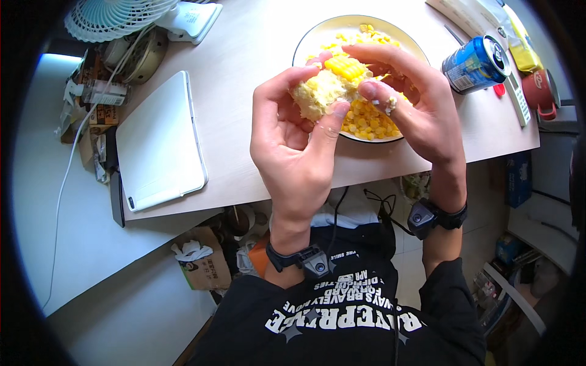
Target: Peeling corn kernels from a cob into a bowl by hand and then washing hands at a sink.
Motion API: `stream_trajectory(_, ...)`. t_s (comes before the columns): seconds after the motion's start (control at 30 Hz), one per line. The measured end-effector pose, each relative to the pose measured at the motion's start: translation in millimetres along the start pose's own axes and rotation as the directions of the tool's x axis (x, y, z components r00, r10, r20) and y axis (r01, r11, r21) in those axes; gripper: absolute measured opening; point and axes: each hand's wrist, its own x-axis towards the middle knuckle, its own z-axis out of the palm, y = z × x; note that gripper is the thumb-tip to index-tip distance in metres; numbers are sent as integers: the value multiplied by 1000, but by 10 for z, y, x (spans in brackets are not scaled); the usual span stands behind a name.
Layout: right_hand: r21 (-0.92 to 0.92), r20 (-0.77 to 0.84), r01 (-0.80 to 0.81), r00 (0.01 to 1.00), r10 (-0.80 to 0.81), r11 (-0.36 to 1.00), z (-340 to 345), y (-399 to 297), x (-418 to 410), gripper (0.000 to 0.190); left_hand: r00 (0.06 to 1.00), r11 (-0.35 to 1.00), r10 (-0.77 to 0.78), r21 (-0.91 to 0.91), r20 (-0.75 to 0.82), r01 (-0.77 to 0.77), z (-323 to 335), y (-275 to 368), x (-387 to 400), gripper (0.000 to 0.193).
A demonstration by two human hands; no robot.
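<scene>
My left hand (295, 151) grips a piece of corn cob (316, 94) from the left, its thumb along the near side. Most of the facing side is stripped to pale, rough core. A block of yellow kernels (345, 67) is still attached at the upper right. My right hand (428, 103) curls around the cob's right end, thumb against it, with crumbs of corn stuck to that thumb. Directly below both hands is a dark-rimmed plate (304, 45) holding many loose corn kernels (371, 121). My fingers hide part of the cob and the plate's middle.
Right of the plate stands a blue drink can (476, 64), with a white remote control (517, 98) and a red mug (541, 94) beyond. A white tablet or laptop (158, 142) lies at left. Behind it are a white fan (119, 18) and a spray bottle (103, 93).
</scene>
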Motion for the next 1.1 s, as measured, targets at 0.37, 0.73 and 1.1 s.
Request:
stream_trajectory(0.37, 153, -9, -38, 999, 40, 988, -37, -8, -8, 31, 999, 1000, 14, 8, 36, -14, 66, -11, -2, 42)
stream_trajectory(0.73, -342, 26, 113, 994, -111, 933, -71, -22, 38, 29, 1000, 995, 7, 98, 16, -9, 77, -26, 6, 40)
stream_trajectory(1.1, 112, -43, 128, 991, -124, 985, 2, 22, 32, 28, 996, 992, 77, 94, 35, -80, 58, -72, 48, 41)
